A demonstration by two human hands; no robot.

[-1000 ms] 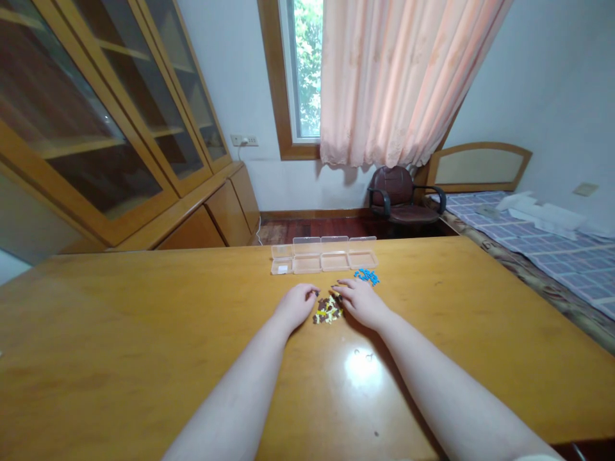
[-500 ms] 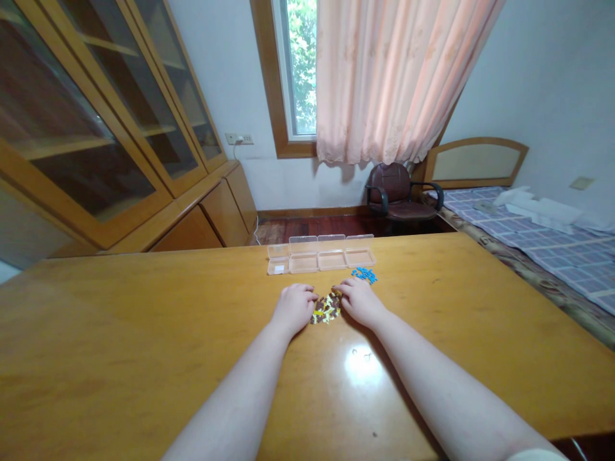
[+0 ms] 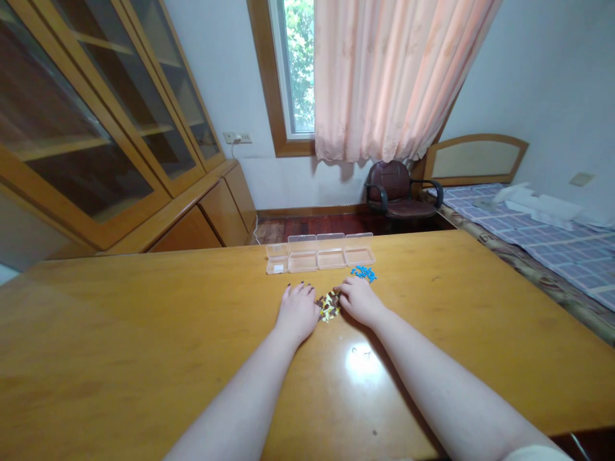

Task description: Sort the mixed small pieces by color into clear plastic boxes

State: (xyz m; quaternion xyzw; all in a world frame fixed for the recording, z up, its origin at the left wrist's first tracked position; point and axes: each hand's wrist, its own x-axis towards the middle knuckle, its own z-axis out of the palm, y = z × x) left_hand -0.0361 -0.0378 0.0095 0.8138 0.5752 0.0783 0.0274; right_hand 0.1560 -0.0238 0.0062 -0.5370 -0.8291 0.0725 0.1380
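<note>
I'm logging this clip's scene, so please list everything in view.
table: one, yellow-brown wood, foreground
boxes: four, clear, row near table's far edge
blue pieces: one heap, blue, by the rightmost box
pile: one, brown and yellow, mid-table
cabinet: one, wood with glass doors, left
window: one, wood-framed, back wall
curtain: one, pink, over window's right side
chair: one, dark red, beyond table
bed: one, blue-patterned cover, right
left hand: one, flat on table, left of pile
right hand: one, fingers curled at pile's right
</note>
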